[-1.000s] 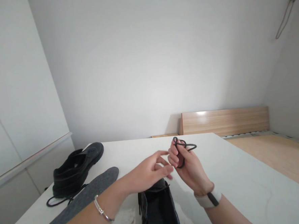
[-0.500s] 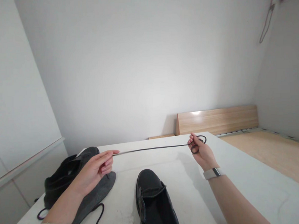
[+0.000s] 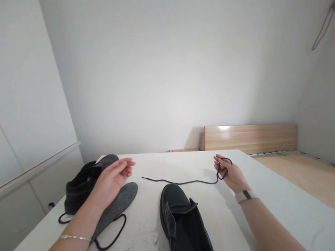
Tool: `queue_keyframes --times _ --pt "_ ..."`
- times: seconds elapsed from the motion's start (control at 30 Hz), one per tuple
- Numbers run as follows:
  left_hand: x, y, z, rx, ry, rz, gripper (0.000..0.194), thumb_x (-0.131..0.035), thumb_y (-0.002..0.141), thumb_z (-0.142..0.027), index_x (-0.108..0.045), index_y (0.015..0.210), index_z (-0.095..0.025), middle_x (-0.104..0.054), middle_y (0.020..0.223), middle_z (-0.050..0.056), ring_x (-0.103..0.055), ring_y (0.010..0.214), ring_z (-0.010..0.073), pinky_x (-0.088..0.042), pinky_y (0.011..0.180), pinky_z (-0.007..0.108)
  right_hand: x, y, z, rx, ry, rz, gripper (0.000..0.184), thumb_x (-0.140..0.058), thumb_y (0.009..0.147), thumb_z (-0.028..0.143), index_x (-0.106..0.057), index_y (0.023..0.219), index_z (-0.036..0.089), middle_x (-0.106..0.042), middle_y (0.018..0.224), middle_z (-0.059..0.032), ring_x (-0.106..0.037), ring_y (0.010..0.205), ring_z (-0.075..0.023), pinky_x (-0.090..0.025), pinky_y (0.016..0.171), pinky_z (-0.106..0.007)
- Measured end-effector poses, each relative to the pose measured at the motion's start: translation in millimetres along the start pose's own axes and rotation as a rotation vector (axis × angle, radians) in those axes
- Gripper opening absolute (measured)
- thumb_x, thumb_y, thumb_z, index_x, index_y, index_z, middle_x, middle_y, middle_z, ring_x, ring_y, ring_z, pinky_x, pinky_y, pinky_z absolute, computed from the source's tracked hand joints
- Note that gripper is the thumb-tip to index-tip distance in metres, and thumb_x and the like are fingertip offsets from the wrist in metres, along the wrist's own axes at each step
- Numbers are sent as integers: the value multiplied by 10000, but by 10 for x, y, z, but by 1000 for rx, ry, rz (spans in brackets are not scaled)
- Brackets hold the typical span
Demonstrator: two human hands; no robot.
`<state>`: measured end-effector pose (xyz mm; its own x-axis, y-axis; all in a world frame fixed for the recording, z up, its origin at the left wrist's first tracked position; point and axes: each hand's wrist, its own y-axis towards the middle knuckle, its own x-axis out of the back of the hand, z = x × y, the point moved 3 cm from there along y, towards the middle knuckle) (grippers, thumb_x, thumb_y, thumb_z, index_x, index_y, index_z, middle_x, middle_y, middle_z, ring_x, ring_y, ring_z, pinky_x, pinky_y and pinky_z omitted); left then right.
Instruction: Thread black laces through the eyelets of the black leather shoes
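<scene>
My right hand [image 3: 228, 171] pinches a dark shoelace [image 3: 185, 183], part of it looped around the fingers. From there the lace runs left across the tabletop, and its tip lies loose beyond the toe of a black shoe [image 3: 180, 215] with no lace in it. My left hand [image 3: 115, 178] holds nothing; its fingers are slightly curled and apart from the lace. Below that hand lies a grey insole [image 3: 126, 196]. Behind my left forearm sits a second black shoe [image 3: 81, 183], partly covered. Another dark lace [image 3: 117, 236] curves beside the insole.
Everything rests on a white table [image 3: 146, 236] with dark scuffs near the front. A wooden headboard [image 3: 250, 137] and bare bed base [image 3: 295, 174] stand to the right. White cabinet panels [image 3: 27, 111] are on the left, and a pale wall [image 3: 175, 72] rises behind.
The left hand has let go of its end of the shoelace, which has dropped from a taut line onto the table. The right hand still holds the other part. The view has shifted slightly left.
</scene>
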<state>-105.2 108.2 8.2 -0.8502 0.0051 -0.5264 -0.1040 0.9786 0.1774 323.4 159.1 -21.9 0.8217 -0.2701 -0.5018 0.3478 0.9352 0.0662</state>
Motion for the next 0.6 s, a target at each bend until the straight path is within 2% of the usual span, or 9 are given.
queue_keyframes --times 0.03,0.13,0.2,0.3,0.37,0.43,0.5,0.6 --pt "-114 -57 97 52 43 66 98 -679 870 -126 -769 886 -89 -752 839 105 -620 663 113 -523 610 185 -114 -70 -7 11 7 56 149 -791 811 199 -696 907 136 -723 888 -21 -652 667 -110 -562 606 -234" --pt "-474 -262 342 182 131 251 202 -807 783 -265 -784 841 -73 -758 778 124 -576 591 107 -461 541 190 -535 -394 -29 43 24 239 291 -891 678 280 -706 873 171 -746 914 -40 -646 678 -122 -553 627 -246" --pt "-687 -398 439 257 162 360 298 -800 784 -367 -791 839 -74 -768 791 148 -550 544 101 -414 481 193 -829 -689 -45 51 20 372 293 -876 701 334 -690 875 190 -754 914 -46 -649 699 -131 -543 651 -257" --pt "-901 -564 501 412 147 492 499 -668 854 -550 -791 929 -72 -778 932 221 -530 489 94 -285 370 180 -1163 -1136 -49 50 -1 548 247 -833 760 373 -678 845 201 -752 879 -45 -654 704 -140 -528 680 -267" --pt "-969 -632 498 515 64 556 605 -563 888 -632 -779 990 -76 -764 1026 230 -585 536 111 -278 357 172 -1290 -1369 -28 66 -42 686 217 -818 781 363 -683 816 196 -740 852 -45 -655 715 -151 -522 676 -270" --pt "-999 -662 474 572 -44 610 646 -507 905 -662 -766 1010 -80 -759 1025 207 -667 663 154 -376 412 172 -1345 -1516 6 102 -75 823 174 -791 813 346 -689 826 206 -730 840 -38 -650 739 -156 -517 675 -269" --pt "-1010 -668 449 583 -136 634 593 -510 924 -632 -743 1053 -102 -761 965 172 -711 796 199 -465 507 193 -1346 -1576 42 127 -55 909 145 -765 839 342 -682 846 224 -717 826 -21 -631 719 -148 -509 659 -265" --pt "-1023 -670 431 578 -227 611 453 -550 953 -527 -690 1158 -148 -757 908 131 -711 846 201 -506 609 223 -1311 -1573 71 120 30 953 148 -751 851 342 -655 837 231 -685 760 3 -599 650 -138 -483 631 -268"
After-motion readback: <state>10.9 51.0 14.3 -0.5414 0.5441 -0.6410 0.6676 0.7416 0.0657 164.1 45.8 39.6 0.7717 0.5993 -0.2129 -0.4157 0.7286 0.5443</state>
